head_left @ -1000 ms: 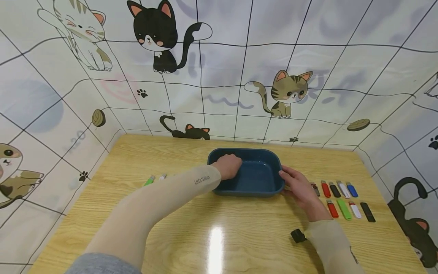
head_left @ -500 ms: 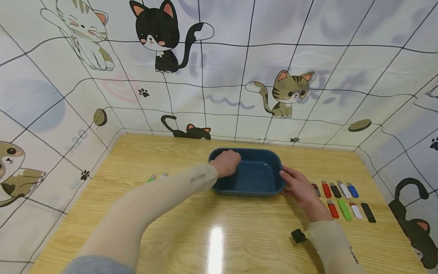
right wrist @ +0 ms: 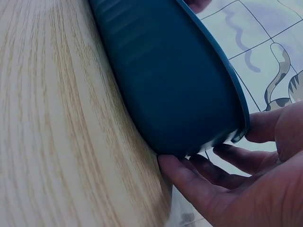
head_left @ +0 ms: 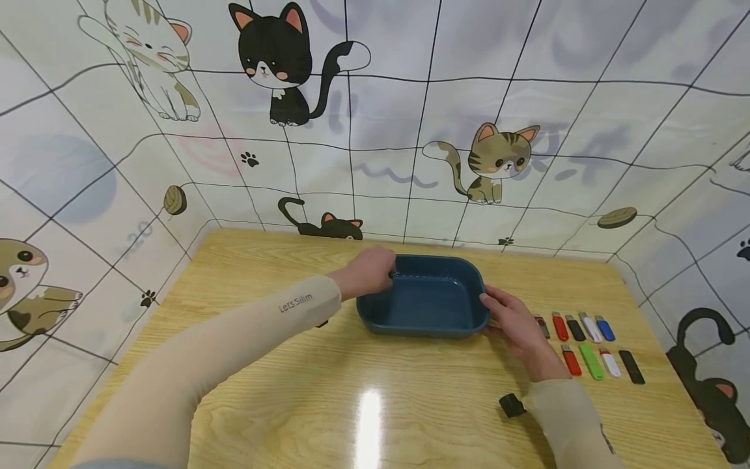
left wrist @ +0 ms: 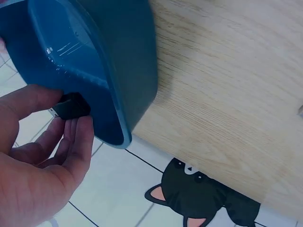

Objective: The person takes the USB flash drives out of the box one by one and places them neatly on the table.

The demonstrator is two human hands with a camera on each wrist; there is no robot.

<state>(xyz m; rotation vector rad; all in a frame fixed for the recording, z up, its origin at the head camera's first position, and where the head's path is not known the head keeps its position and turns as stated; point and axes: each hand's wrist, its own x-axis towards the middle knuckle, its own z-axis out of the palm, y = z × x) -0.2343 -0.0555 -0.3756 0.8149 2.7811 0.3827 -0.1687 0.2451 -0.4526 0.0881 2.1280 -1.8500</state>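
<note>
In the head view a dark blue plastic basin [head_left: 433, 296] stands on the wooden table near its back edge. My left hand [head_left: 369, 270] is over the basin's left rim. Seen from the left wrist, that hand [left wrist: 52, 146] pinches a black USB flash drive [left wrist: 73, 105] between thumb and fingertips, a bit of its metal plug showing, above the basin's opening [left wrist: 113, 94]. My right hand [head_left: 515, 326] holds the basin's right end. The right wrist view has its thumb at the rim and its fingers [right wrist: 189, 177] against the outer wall.
Right of the basin, several USB flash drives lie in two rows, among them a green one [head_left: 591, 361] and a blue one [head_left: 605, 328]. A small black object [head_left: 512, 405] is beside the right sleeve. A cat-patterned sheet [head_left: 387, 130] walls the table's back and sides.
My left hand has risen and shifted left, from inside the basin to its left rim. The left forearm now covers the flash drives seen at the left earlier. My right hand stays put.
</note>
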